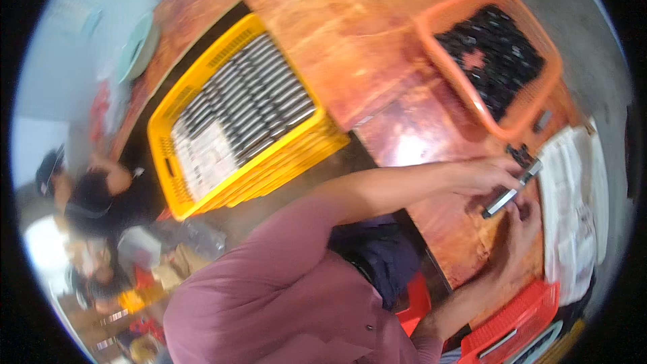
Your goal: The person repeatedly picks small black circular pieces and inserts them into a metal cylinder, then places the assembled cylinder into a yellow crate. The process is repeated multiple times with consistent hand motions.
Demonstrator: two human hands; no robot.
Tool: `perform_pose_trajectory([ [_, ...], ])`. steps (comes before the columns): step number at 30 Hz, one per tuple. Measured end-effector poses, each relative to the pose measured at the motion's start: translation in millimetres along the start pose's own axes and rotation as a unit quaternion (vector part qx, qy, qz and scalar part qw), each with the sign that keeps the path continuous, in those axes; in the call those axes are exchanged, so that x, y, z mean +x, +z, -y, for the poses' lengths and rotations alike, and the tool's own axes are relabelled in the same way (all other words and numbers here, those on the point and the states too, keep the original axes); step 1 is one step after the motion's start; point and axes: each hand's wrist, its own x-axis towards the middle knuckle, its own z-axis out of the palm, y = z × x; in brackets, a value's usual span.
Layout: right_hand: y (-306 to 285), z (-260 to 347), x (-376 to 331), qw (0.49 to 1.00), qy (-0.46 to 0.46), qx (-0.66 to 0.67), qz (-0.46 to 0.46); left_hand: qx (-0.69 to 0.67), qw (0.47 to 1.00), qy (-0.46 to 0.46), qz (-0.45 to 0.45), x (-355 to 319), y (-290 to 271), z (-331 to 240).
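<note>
A slim silver bar with black ends (pixel 512 189) is held at a slant between my two hands, over the right part of the orange-brown marbled table. My left hand (pixel 486 176) comes from the left and grips its upper side with closed fingers. From below, the fingers of my right hand (pixel 524 221) close on its lower side; part of them is hidden behind the bar. Several small black pieces (pixel 519 154) lie on the table just beyond my left fingertips. Past them stands an orange mesh basket (pixel 450 61) holding a heap of small black parts (pixel 502 54).
Stacked yellow crates (pixel 158 141) stand at left; the top one holds rows of silver-and-black bars (pixel 259 87) and newspaper (pixel 205 155). Folded newspaper (pixel 566 209) lies right of my hands. A red basket (pixel 515 323) sits near my right forearm. People (pixel 98 192) are at far left.
</note>
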Motion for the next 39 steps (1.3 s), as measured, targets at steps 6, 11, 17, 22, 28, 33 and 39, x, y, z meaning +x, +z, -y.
perform_pose_trajectory([
  [6,4.9,17.6,1.2,0.979,-0.066,0.107,-0.162,-0.057,0.996,-0.05,-0.048,-2.3,-1.2,-5.1],
  [11,11.5,54.2,-8.6,0.965,-0.201,0.031,-0.163,-0.042,0.997,-0.069,-0.014,2.1,-6.7,0.6],
  [17,17.8,54.9,-11.5,0.967,-0.222,0.001,-0.127,0.026,0.996,-0.082,-0.024,-1.0,0.7,0.2],
  [22,17.3,56.8,-13.2,0.958,-0.25,-0.024,-0.141,0.038,0.996,-0.073,-0.016,-1.6,2.9,2.4],
  [28,19.1,48.2,-8.7,0.928,-0.316,-0.078,-0.181,0.038,0.996,-0.083,-0.019,-3.0,1.6,1.3],
  [33,21.5,57.8,-8.5,0.896,-0.359,-0.159,-0.207,-0.002,0.997,-0.078,-0.023,-2.2,1.0,1.2],
  [39,31.5,59.3,-10.3,0.922,-0.343,-0.05,-0.173,-0.048,0.997,-0.067,-0.016,-2.3,-7.4,7.2],
])
